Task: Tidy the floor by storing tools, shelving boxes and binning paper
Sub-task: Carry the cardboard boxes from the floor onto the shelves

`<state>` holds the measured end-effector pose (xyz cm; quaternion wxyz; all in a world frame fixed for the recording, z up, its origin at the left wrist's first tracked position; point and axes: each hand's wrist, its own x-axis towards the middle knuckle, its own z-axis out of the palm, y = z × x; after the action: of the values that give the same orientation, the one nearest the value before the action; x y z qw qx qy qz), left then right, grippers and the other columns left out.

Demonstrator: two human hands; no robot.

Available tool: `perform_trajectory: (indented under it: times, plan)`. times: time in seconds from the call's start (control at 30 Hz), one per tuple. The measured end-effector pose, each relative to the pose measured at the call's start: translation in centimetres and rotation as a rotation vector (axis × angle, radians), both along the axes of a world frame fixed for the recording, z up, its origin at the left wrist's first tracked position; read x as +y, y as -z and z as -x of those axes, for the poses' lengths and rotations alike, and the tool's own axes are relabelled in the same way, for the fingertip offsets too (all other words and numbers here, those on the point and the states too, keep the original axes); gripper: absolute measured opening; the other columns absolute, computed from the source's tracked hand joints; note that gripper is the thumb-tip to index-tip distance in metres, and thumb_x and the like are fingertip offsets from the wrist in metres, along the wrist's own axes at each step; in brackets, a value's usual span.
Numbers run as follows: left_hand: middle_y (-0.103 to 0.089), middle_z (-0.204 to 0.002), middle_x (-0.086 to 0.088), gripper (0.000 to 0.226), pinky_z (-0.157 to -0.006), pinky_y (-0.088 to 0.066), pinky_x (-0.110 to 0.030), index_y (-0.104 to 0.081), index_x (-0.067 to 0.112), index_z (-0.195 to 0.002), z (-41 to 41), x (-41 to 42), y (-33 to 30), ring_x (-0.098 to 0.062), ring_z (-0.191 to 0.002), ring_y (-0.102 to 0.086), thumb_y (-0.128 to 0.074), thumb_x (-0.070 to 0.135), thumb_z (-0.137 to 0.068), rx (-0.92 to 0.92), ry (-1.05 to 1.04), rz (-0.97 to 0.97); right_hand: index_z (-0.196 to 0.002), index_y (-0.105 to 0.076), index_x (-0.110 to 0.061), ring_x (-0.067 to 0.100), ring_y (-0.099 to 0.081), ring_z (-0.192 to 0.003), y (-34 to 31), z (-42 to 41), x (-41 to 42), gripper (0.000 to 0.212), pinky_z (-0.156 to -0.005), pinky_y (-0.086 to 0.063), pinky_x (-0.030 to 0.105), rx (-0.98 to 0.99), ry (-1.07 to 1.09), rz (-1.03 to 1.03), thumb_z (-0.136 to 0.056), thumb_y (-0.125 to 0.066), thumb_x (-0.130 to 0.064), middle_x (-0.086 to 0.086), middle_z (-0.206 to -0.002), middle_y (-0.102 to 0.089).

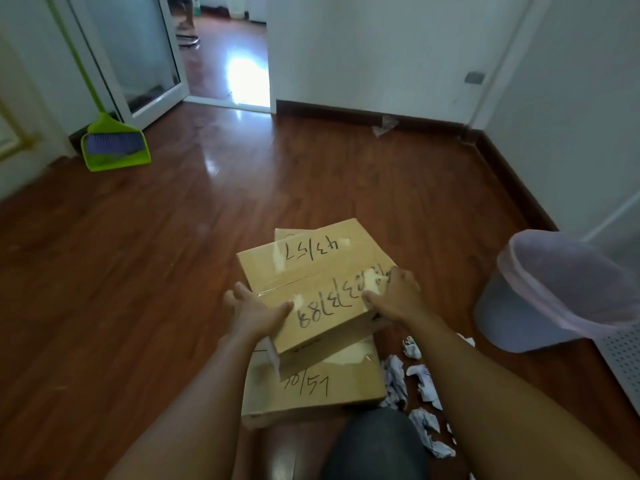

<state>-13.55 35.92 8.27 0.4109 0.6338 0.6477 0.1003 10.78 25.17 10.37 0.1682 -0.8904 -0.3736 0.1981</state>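
Observation:
A brown cardboard box point(322, 271) with black handwritten numbers lies skewed on top of a second, larger cardboard box point(322, 389) on the wooden floor in front of me. My left hand point(252, 311) grips the top box's near left corner. On its right edge rests my right hand point(398, 296), fingers curled over the top face. Several crumpled paper balls point(424, 382) lie on the floor just right of the boxes. A grey bin point(519, 306) with a pale liner stands to the right of them.
A green dustpan with a brush point(114, 147) leans at the far left wall beside a glass door point(138, 57). A scrap of clear plastic point(382, 126) lies by the far skirting board. My knee point(374, 445) is below the boxes. A white perforated panel point(623, 358) is at the right edge.

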Motion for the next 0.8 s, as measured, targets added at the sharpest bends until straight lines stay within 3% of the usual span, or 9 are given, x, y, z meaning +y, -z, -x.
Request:
perform_trajectory:
  times: [0.1,0.2,0.3,0.4,0.6,0.7,0.8]
  plan:
    - [-0.051,-0.138,-0.015,0.105,-0.084,-0.054,-0.054,-0.031,0.008,-0.145,0.2,-0.1,1.5,-0.037,-0.120,-0.055,-0.074,0.065,-0.068,-0.216,-0.082,0.333,-0.148,-0.028,-0.014,0.035,-0.022,-0.145,1.7,-0.3,0.3,0.098,-0.114,-0.031,0.052,0.030,0.059,-0.076,-0.073,-0.074,-0.056,0.011,-0.157,-0.025]
    - [-0.068,-0.113,-0.007,0.081,-0.069,-0.057,-0.041,-0.051,0.012,-0.130,0.5,-0.9,3.0,-0.026,-0.097,-0.067,-0.069,0.067,-0.073,-0.356,-0.117,0.322,-0.152,-0.024,-0.016,0.033,-0.019,-0.146,2.3,-0.4,0.8,0.106,-0.115,-0.029,0.051,0.082,0.152,-0.141,-0.071,-0.080,-0.056,0.009,-0.158,-0.025]
    - [-0.067,-0.115,-0.008,0.066,-0.078,-0.056,-0.043,-0.048,0.012,-0.127,0.2,-2.3,3.1,-0.026,-0.100,-0.066,-0.071,0.053,-0.080,-0.447,-0.171,0.271,-0.149,-0.030,-0.019,0.032,-0.027,-0.136,2.3,-0.3,0.7,0.107,-0.107,-0.039,0.047,0.097,0.208,-0.118,-0.066,-0.081,-0.061,0.009,-0.148,-0.031]
    - [-0.061,-0.120,-0.009,0.061,-0.093,-0.052,-0.053,-0.040,0.013,-0.122,0.1,-2.8,2.3,-0.029,-0.107,-0.062,-0.073,0.045,-0.082,-0.470,-0.163,0.245,-0.133,-0.044,-0.019,0.032,-0.033,-0.125,1.9,-0.3,-0.4,0.093,-0.102,-0.042,0.047,0.091,0.262,-0.103,-0.061,-0.079,-0.067,0.008,-0.135,-0.036]
    - [-0.060,-0.121,-0.009,0.075,-0.081,-0.053,-0.044,-0.032,0.016,-0.143,-2.5,-2.9,-2.6,-0.026,-0.103,-0.062,-0.072,0.038,-0.084,-0.564,-0.068,0.155,-0.135,-0.044,-0.020,0.032,-0.037,-0.124,-2.5,-1.9,-3.5,0.089,-0.100,-0.034,0.043,-0.008,0.324,-0.229,-0.067,-0.073,-0.070,0.008,-0.136,-0.039]
    - [-0.057,-0.126,-0.012,0.065,-0.083,-0.053,-0.044,-0.039,0.016,-0.137,-5.3,-3.3,-6.7,-0.028,-0.106,-0.060,-0.073,0.034,-0.084,-0.643,0.017,0.061,-0.140,-0.039,-0.021,0.031,-0.038,-0.128,-7.1,-3.7,-5.2,0.089,-0.103,-0.035,0.043,-0.054,0.338,-0.339,-0.071,-0.073,-0.066,0.005,-0.137,-0.035]
    - [-0.042,-0.129,-0.008,0.064,-0.093,-0.049,-0.044,-0.053,0.018,-0.128,-8.4,-3.2,-10.8,-0.026,-0.111,-0.048,-0.072,0.050,-0.075,-0.653,0.107,-0.055,-0.138,-0.040,-0.018,0.027,-0.048,-0.119,-12.4,-6.1,-7.8,0.086,-0.098,-0.045,0.040,-0.115,0.343,-0.506,-0.072,-0.074,-0.060,-0.002,-0.122,-0.031]
